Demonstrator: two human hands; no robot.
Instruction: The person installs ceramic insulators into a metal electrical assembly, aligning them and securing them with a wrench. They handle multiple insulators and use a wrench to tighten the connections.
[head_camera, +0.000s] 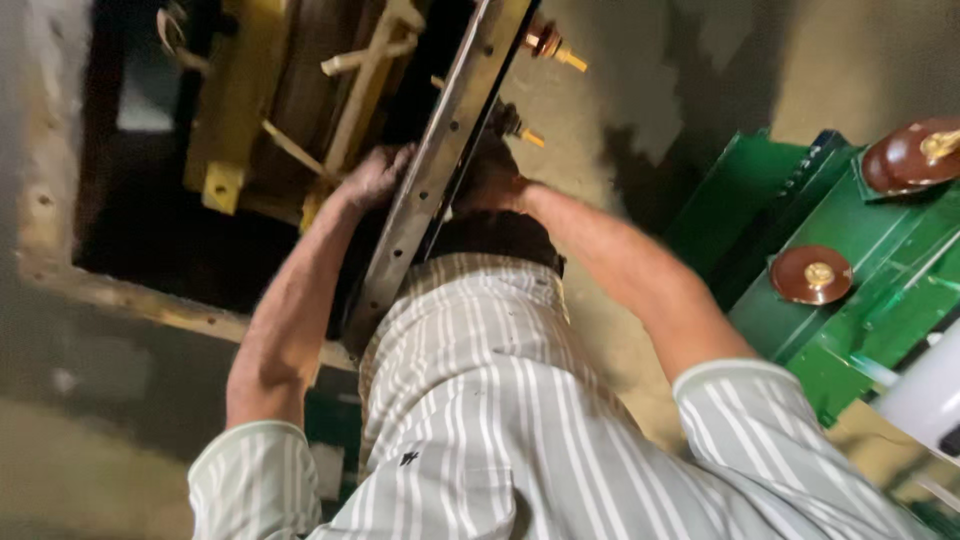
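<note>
Neither of my hands is in view. Below me a co-worker in a striped short-sleeved shirt (500, 420) bends over an open metal tank (140, 300). One of the co-worker's hands (375, 175) reaches inside, resting against yellow frame parts (235, 100) and pale strips. The other hand (490, 182) is on the far side of the tank's grey flanged edge (430, 170), partly hidden by it. Whether either hand grips anything cannot be told.
Two brass-tipped studs (555, 48) stick out beside the flanged edge. A green transformer body (860, 290) with brown round insulators (812, 274) stands at the right, on a concrete floor (620, 100). A white object (925, 395) shows at the right edge.
</note>
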